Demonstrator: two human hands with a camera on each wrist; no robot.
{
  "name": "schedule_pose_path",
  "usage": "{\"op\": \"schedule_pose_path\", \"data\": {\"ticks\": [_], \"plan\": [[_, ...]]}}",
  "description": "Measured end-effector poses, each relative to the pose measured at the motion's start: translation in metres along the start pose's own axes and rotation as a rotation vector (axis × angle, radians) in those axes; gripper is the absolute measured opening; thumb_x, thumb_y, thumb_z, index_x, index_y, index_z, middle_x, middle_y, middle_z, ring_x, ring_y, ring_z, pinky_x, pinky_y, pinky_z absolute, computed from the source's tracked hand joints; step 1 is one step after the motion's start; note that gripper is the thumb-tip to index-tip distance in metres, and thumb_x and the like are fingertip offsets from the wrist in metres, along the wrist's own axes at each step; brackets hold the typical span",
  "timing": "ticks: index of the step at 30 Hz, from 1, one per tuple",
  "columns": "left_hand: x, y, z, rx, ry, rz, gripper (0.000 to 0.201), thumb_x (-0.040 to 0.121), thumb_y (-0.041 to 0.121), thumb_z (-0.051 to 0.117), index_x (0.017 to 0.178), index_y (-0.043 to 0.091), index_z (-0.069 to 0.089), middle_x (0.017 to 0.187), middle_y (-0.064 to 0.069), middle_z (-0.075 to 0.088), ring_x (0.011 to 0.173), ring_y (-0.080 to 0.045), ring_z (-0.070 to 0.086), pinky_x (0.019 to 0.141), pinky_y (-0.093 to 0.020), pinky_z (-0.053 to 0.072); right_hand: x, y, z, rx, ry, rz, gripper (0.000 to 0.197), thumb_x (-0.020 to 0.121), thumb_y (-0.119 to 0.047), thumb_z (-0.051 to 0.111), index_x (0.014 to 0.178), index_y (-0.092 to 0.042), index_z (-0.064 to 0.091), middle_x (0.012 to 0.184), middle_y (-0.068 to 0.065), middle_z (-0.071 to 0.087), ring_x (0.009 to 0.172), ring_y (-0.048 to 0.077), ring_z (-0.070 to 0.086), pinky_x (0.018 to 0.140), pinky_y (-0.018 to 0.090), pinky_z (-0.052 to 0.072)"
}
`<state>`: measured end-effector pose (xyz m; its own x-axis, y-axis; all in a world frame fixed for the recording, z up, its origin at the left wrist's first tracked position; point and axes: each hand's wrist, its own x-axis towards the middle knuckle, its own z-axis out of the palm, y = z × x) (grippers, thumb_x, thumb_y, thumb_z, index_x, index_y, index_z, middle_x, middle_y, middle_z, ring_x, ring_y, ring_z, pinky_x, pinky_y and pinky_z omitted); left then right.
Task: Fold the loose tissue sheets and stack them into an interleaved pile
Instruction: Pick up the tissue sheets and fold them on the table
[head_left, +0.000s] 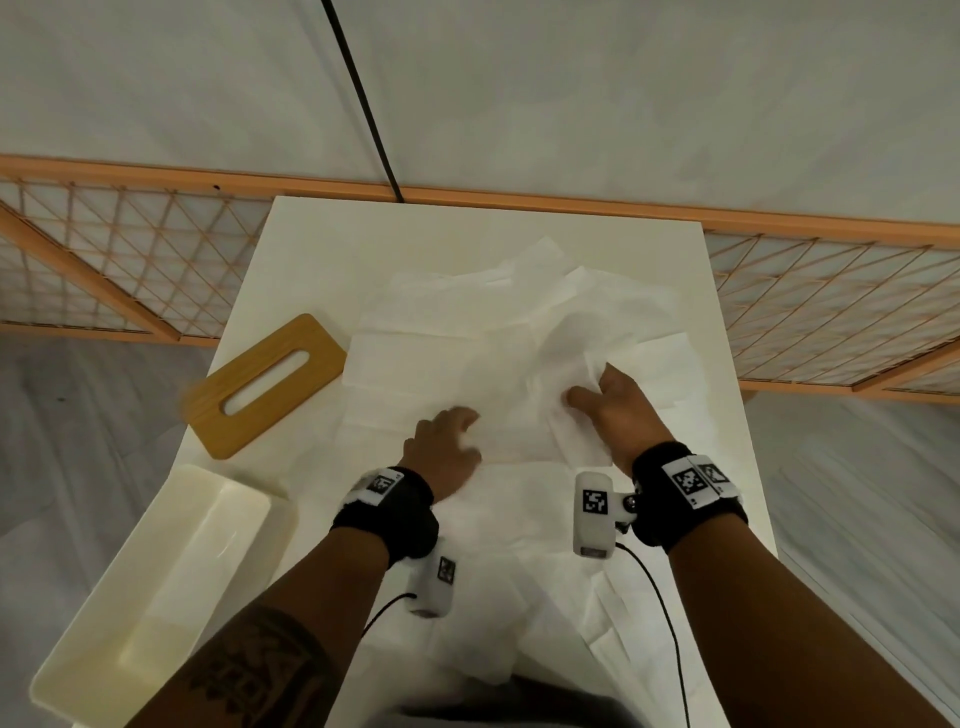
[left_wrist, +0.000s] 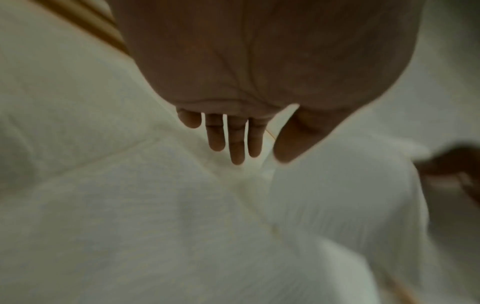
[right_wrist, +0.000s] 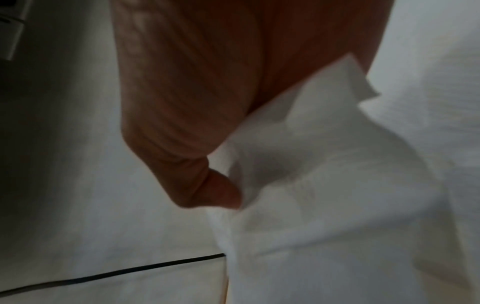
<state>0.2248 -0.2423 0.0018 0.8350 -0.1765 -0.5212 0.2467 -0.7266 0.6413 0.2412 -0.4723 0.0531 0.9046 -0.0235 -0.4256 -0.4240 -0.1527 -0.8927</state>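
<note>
Right hand pinches a tissue sheet — left hand beside, grip loose.

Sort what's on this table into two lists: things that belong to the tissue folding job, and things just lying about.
Belongs to the job:
- loose tissue sheets spread over the table
- lifted tissue sheet gripped by the right hand
- left hand, fingers straight over the sheets

Lying about:
- wooden slotted lid
- cream tray, at the table's left edge
- black cable
</note>
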Motion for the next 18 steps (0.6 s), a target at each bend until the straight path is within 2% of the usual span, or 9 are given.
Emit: {"op": "schedule_pose_path", "data": {"ticks": [2,3,4,6,8,10,12,15,18], "plan": [[0.001,0.008,-0.016,-0.615,0.123,-0.045,0.052,0.077,0.033,0.060,0.127,0.018,0.055,0.124,-0.001,0.058,0.117,-0.026,0.050,0.090,-0.025,0.046,-0.001,-0.007,-0.002,-0.012,-0.098,0.001,0.019,0.090,-0.006,0.061,0.105,-0.015,0.070,0.100,0.010,0.076,0.089,0.029,0.072,0.088,0.051,0.056],[0.000,0.013,-0.025,-0.788,0.145,-0.064,0.050,0.083,0.031,0.056,0.131,0.014,0.054,0.125,-0.001,0.060,0.115,-0.025,0.052,0.083,-0.022,0.045,-0.001,-0.011,-0.003,-0.011,-0.148,0.012,0.019,0.091,-0.005,0.062,0.106,-0.013,0.069,0.101,0.012,0.076,0.088,0.029,0.071,0.088,0.051,0.056],[-0.001,0.016,-0.034,-0.879,0.127,-0.072,0.054,0.085,0.034,0.053,0.135,0.015,0.053,0.128,0.000,0.063,0.118,-0.023,0.054,0.085,-0.025,0.044,-0.001,-0.015,-0.003,0.009,-0.201,0.028,0.019,0.092,-0.004,0.062,0.108,-0.012,0.069,0.103,0.013,0.075,0.089,0.028,0.071,0.086,0.050,0.057],[-0.004,0.020,-0.048,-0.944,0.014,-0.026,0.076,0.072,0.054,0.055,0.141,0.022,0.051,0.134,0.005,0.063,0.124,-0.015,0.055,0.098,-0.035,0.040,-0.001,-0.020,-0.001,0.070,-0.314,0.057,0.024,0.094,-0.001,0.063,0.116,-0.009,0.067,0.108,0.016,0.074,0.093,0.031,0.072,0.082,0.044,0.060],[-0.004,0.021,-0.051,-0.907,-0.105,0.021,0.080,0.073,0.059,0.061,0.143,0.023,0.049,0.137,0.005,0.061,0.128,-0.013,0.054,0.108,-0.039,0.037,-0.002,-0.024,0.001,0.119,-0.389,0.067,0.033,0.092,-0.001,0.065,0.125,-0.006,0.063,0.117,0.021,0.071,0.100,0.036,0.070,0.087,0.046,0.058],[-0.005,0.021,-0.047,-0.856,-0.199,0.043,0.063,0.084,0.044,0.065,0.140,0.019,0.054,0.136,-0.002,0.063,0.128,-0.021,0.057,0.111,-0.043,0.040,-0.002,-0.025,0.003,0.158,-0.426,0.073,0.040,0.090,0.000,0.067,0.129,-0.004,0.060,0.122,0.023,0.068,0.103,0.038,0.068,0.089,0.047,0.056],[-0.008,0.018,-0.042,-0.881,-0.263,0.065,0.052,0.085,0.025,0.071,0.134,0.014,0.060,0.132,-0.010,0.065,0.125,-0.030,0.059,0.109,-0.047,0.044,-0.001,-0.026,0.005,0.192,-0.434,0.092,0.043,0.088,-0.001,0.069,0.131,-0.005,0.060,0.123,0.021,0.068,0.103,0.036,0.068,0.087,0.044,0.059],[-0.014,0.011,-0.035,-0.971,-0.211,0.058,0.046,0.083,0.008,0.075,0.127,0.005,0.064,0.125,-0.017,0.068,0.118,-0.036,0.063,0.100,-0.047,0.052,-0.001,-0.023,0.000,0.200,-0.424,0.139,0.045,0.088,-0.006,0.072,0.131,-0.009,0.061,0.123,0.019,0.070,0.105,0.035,0.069,0.086,0.041,0.059],[-0.015,0.002,-0.033,-1.019,-0.043,0.037,0.045,0.080,0.009,0.075,0.122,0.000,0.065,0.120,-0.020,0.069,0.113,-0.039,0.065,0.098,-0.050,0.053,-0.004,-0.015,-0.012,0.151,-0.388,0.197,0.042,0.086,-0.005,0.075,0.126,-0.010,0.065,0.117,0.013,0.073,0.104,0.029,0.072,0.081,0.034,0.060]]}}
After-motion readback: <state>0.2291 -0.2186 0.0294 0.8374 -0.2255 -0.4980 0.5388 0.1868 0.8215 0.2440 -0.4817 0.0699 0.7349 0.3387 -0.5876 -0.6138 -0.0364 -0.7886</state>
